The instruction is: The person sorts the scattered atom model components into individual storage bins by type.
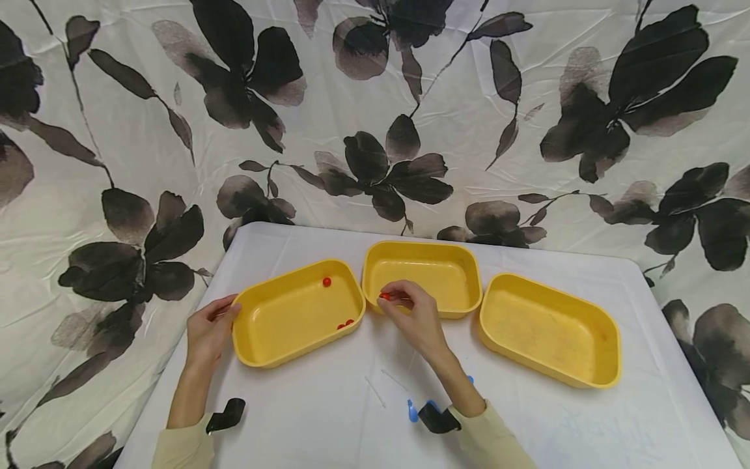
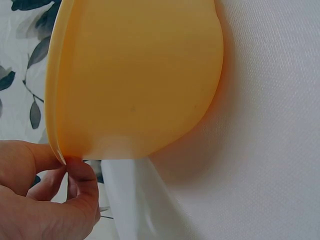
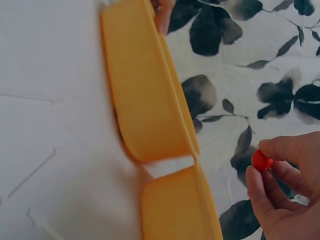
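My left hand pinches the outer end rim of the left yellow tub; in the left wrist view, thumb and fingers meet on its lip. One small red ball lies toward the far right in this tub, and further red balls sit by its near right wall. Between the thumb and fingertips of my right hand is another red ball, held over the left near part of the middle yellow tub. The right wrist view shows this ball above rim height.
A third yellow tub stands angled at the right. Thin pale sticks and a small blue item lie on the white table near my right forearm. Behind the table hangs a flowered cloth.
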The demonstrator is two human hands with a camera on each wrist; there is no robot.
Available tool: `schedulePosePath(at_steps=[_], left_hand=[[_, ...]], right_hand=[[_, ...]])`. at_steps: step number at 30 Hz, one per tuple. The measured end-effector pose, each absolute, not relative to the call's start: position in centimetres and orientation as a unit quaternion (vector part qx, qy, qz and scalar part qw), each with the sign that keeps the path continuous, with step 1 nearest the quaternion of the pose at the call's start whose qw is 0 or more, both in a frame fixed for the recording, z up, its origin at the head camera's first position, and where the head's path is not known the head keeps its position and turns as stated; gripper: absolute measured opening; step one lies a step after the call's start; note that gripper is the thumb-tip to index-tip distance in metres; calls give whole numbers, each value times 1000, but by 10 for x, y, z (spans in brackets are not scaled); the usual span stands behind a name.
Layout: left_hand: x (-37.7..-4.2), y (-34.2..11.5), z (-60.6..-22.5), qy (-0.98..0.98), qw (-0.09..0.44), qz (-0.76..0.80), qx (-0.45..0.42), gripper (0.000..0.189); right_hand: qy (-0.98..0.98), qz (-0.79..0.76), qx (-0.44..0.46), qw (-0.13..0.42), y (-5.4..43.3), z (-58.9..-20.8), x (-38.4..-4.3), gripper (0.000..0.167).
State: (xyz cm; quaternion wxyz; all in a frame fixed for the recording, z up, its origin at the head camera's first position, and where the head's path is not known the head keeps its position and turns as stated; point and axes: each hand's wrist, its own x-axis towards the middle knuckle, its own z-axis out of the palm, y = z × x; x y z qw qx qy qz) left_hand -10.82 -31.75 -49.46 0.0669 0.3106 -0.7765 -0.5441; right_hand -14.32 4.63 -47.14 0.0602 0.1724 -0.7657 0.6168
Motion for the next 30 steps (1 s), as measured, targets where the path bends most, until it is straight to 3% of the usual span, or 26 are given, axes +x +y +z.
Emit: schedulePosePath(at_steps=[18, 30], left_hand=[[-110, -317, -495, -777, 60, -542, 315, 41], [-110, -317, -494, -773, 60, -545, 318, 41]], right_hand=[[-766, 608, 207, 39, 6, -480, -156, 17], [-786, 575, 228, -7, -17, -486, -161, 17]])
